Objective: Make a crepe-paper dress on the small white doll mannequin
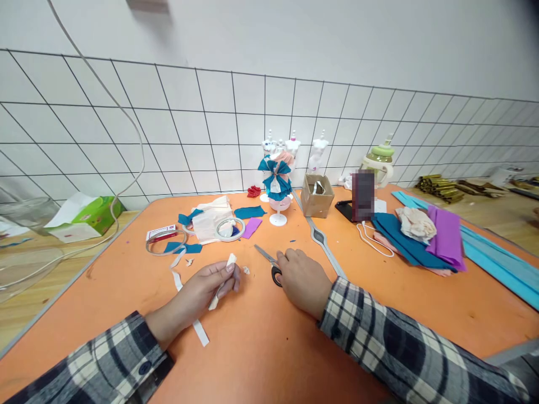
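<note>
My left hand [210, 283] is closed on a small folded strip of cream crepe paper [214, 303], whose ends stick out above and below the fingers. Under that forearm lies a white paper strip [201, 332]. My right hand [303, 280] is closed over the handles of a pair of scissors [265, 254], low at the tabletop, blades pointing away to the left. Between the hands sits a cream paper scrap [246, 270]. Beyond them stands a small white dress form [278, 217] in a teal skirt with a large teal bow [275, 175].
Tape rolls [231, 230], cream paper sheets [206, 221] and teal scraps lie left of the dress form. A cardboard box [317, 196], a phone [362, 195] and a green-lidded bottle [380, 160] stand right. Folded teal and purple crepe paper [446, 238] lies farther right.
</note>
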{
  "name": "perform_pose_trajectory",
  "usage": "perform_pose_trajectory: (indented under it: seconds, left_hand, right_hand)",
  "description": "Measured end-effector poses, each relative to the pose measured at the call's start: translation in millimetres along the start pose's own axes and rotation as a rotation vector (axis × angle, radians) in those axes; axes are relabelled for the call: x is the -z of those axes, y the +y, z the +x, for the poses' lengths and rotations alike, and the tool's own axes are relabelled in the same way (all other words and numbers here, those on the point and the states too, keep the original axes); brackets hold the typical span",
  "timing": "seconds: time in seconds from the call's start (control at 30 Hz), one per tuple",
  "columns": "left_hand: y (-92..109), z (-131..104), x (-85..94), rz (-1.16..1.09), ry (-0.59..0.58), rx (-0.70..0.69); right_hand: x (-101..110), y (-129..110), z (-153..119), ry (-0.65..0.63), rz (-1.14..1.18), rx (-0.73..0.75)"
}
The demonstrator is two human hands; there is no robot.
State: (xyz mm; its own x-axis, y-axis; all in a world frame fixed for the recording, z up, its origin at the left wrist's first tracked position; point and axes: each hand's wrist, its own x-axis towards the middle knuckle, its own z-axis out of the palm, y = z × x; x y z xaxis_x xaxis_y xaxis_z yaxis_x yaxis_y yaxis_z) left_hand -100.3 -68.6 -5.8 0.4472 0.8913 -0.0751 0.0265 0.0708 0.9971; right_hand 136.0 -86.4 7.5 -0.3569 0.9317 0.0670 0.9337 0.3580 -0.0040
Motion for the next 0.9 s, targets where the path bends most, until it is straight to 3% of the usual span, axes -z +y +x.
perform_pose_trajectory:
  seconds: [0.2, 0.37, 0.43, 0.53, 0.67, 0.8, 0.9]
  left_hand:
    - [-4, 1, -3.5, 0.152, 0.028, 0.044]
    - [0, 1, -2.3, 0.093, 0.153, -0.064]
    - [4, 1, 1.4, -0.022, 0.13, -0.092]
    - [8, 1, 5.9, -0.141, 0.058, -0.114]
    - [5, 3, 8.0, -0.065, 0.023, -0.106]
    - [-2, 5, 11.0, 0.084, 0.015, -0.155]
    - [-5, 4, 12.3, 0.124, 0.015, -0.115]
  right_hand:
    - [9, -4, -6, -0.144, -0.016, -0.064]
    - [8, -3, -7, -0.061, 0.048, -0.111]
    - [5, -1, -3, -0.003, 0.168, -0.094]
    - [-2, 3, 3, 0.029, 0.529, 0.014]
    - [-7, 4, 5, -0.139, 0.919, 0.105]
    - [0, -2, -2, -0.199, 0.812, 0.101]
    - [4, -5, -4, -0.192, 0.778, 0.118]
